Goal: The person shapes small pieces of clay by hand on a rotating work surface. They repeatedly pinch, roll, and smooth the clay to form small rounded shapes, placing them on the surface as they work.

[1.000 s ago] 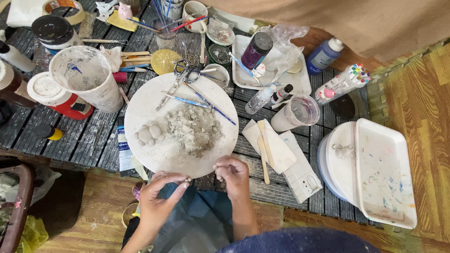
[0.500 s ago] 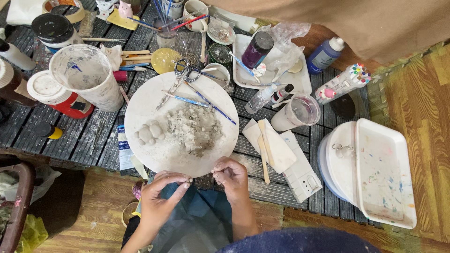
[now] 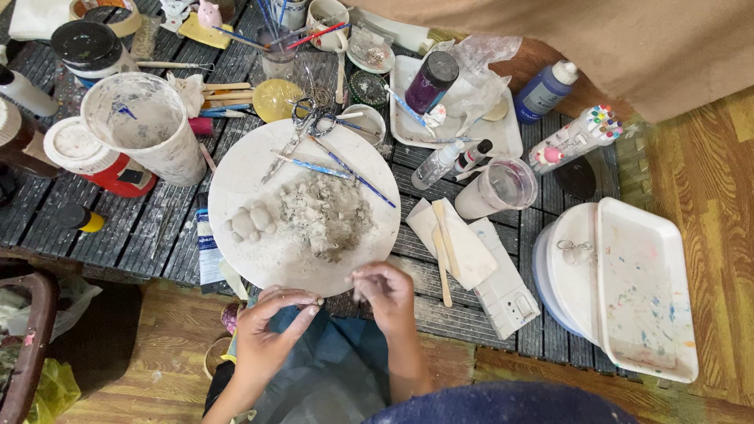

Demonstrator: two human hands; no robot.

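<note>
While pinched in both hands (image 3: 330,314), a small grey, crumbly clay bit (image 3: 357,292).

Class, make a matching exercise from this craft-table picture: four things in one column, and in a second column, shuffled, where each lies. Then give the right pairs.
Things:
1. grey clay heap
2. wooden stick
3. scissors
4. right hand

Places:
A. far edge of the round white board
B. on the white cloth right of the board
C. middle of the board
D. at the board's near edge, beside the left hand

Pairs: 1-C, 2-B, 3-A, 4-D
</note>
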